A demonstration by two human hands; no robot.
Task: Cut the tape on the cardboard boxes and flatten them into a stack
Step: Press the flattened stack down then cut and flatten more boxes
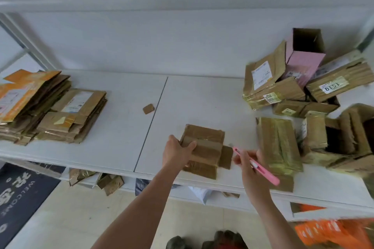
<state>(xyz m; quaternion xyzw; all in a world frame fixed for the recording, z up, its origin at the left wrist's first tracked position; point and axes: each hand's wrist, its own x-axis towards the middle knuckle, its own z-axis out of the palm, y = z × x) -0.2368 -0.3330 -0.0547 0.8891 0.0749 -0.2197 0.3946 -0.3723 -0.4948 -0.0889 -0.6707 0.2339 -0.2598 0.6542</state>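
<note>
White worktop [121, 127], seen from the head camera, carrying all the cardboard. At far right lies a loose heap of unflattened boxes [293, 91], among them an upright pink carton [303, 56] with its top open; several still bear glossy tape and shipping labels. At far left sits the stack of flattened boxes [50, 111], orange-printed sheets uppermost on its left part. Near right, a taped box [279, 143] rests on its side, just beside the right hand.

At centre, near the front edge, is the small brown box [204, 149] now in work, partly collapsed, with a flap jutting to its right. The left hand [178, 151] grips its left edge, thumb curled over the top face. The right hand [253, 168] is closed round a pink utility knife [257, 166], blade end pointing toward the box but apart from it. A small cardboard scrap [148, 108] lies alone near the worktop's seam.

Handling, as a judgement: the box is probably light and fairly stiff along its panels, yielding at the creases; the shiny tape is likely slippery under the fingers. A hold on bare cardboard at an edge or corner, well clear of the taped seam, should steady it for the cut.
</note>
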